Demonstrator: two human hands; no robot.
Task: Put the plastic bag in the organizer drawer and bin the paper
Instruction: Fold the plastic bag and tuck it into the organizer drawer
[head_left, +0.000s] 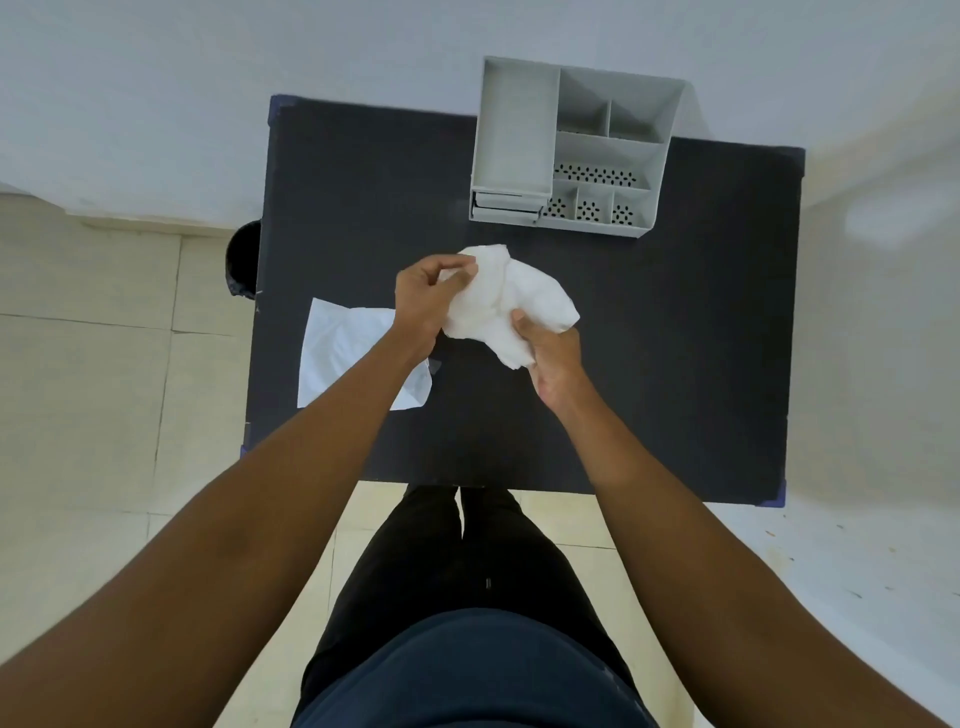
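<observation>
While both hands crumple the white paper (511, 306) above the table (675, 364), left hand (426, 296) and right hand (553, 358) pinching it, probably binning comes next: bin (244, 260) far left.

I stand at a black table (675, 364); my dark trousers (452, 561) show at six o'clock over pale floor tiles (93, 364).

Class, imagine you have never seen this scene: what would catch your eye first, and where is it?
First, the crumpled white sheet held above the middle of the black table, gripped by the left hand and right hand. Next, the grey organizer at the table's far edge, its compartments looking empty. Then the flat white sheet lying on the table's left side, partly under the left forearm.
</observation>
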